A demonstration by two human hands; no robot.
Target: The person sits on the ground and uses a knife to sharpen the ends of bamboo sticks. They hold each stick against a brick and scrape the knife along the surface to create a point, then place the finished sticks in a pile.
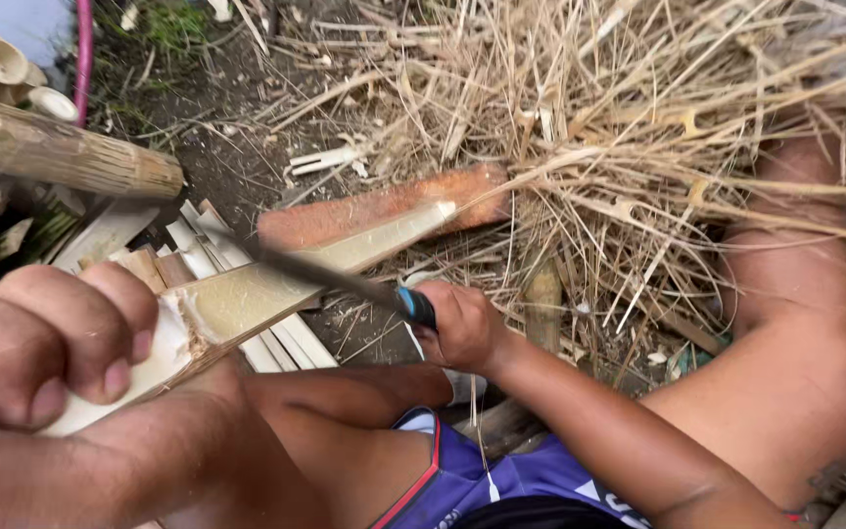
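1. The split bamboo slat (276, 284) lies with its long axis from 8 o'clock, at your left hand, up toward 2 o'clock, its far tip by a reddish bark piece (384, 206)
2. Your left hand (46, 343) is curled tight round its near end
3. The knife (325, 274) crosses the slat's middle; your right hand (462, 328), at 4 o'clock of the slat, is closed on its blue handle
4. Dry straw (638, 127) lies at 1 o'clock

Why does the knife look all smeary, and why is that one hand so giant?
Head view: the knife blade is streaked with motion blur; the left hand sits close to the lens, so it looms large and soft; the light is even daylight, no glare, and the dry straw stays fairly sharp.
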